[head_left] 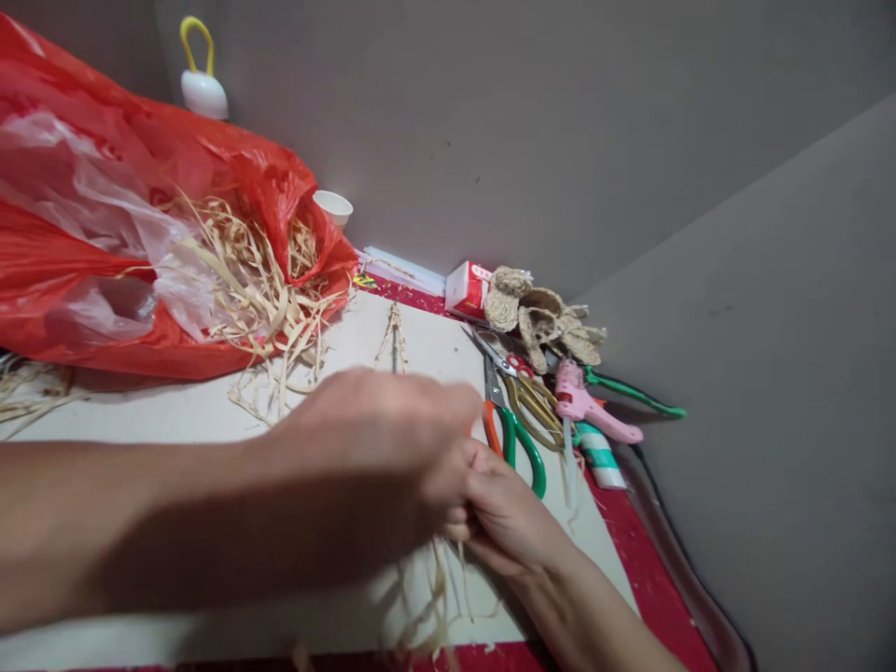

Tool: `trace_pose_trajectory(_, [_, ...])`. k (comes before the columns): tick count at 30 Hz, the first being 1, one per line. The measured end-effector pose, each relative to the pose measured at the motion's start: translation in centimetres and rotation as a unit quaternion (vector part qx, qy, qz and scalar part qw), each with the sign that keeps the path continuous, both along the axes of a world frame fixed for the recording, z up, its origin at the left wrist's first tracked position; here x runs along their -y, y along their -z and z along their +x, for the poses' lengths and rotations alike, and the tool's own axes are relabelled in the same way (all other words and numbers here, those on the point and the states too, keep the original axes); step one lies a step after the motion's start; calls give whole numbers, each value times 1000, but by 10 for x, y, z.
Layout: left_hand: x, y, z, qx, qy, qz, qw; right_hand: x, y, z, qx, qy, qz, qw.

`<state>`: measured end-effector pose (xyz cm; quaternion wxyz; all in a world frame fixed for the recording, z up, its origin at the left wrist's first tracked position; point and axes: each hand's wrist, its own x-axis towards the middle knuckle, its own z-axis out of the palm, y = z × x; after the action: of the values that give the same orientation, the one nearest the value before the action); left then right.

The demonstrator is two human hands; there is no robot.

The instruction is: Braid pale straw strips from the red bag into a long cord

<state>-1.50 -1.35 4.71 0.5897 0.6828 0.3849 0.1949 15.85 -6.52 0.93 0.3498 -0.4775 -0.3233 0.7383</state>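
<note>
My left hand (392, 420) reaches across from the left, blurred by motion, with its fingers curled in. What it holds is hidden behind the hand and forearm. Touching it, my right hand (505, 511) is closed around pale raffia strands (438, 583), whose loose ends hang toward the table's front edge. Beyond my left hand, a thin raffia cord (394, 327) forms a narrow upside-down V around a dark upright pin; its lower part disappears behind the hand.
A red plastic bag (231, 168) spills raffia (280, 308) at left. Green-and-orange-handled scissors (514, 439), gold-handled scissors (536, 406), a pink glue gun (584, 406), woven pieces (539, 313) and a red-white box (467, 289) lie at right. A white cup (333, 207) stands behind, near the wall.
</note>
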Motion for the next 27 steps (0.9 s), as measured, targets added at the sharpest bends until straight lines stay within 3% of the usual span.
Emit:
trace_pose_trajectory(3, [-18, 0, 6, -43, -17, 70, 996, -2, 0, 2, -41, -15, -17, 999])
trace_pose_trajectory(5, [-23, 8, 10, -56, 22, 11, 998, -3, -1, 3, -37, -24, -21, 999])
trace_pose_trajectory(7, [-23, 16, 14, -35, 59, -97, 993, -4, -1, 5, -32, -28, -22, 999])
trace_pose_trajectory(12, [-12, 24, 20, 42, -31, -210, 976, -5, -2, 9, -33, -36, -8, 999])
trace_pose_trajectory(15, [-4, 27, 21, 30, -5, -275, 961, -6, 0, 11, -35, -46, 0, 998])
trace_pose_trajectory(17, [0, 29, 20, 3, 28, -252, 967, -6, 1, 12, -34, -50, 0, 998])
trace_pose_trajectory(21, [-1, 34, 16, -38, 56, -106, 992, -7, 3, 13, -34, -63, 1, 997])
trace_pose_trajectory(27, [-13, 36, 13, -39, 113, -35, 992, -8, 1, 13, -5, -84, 9, 996])
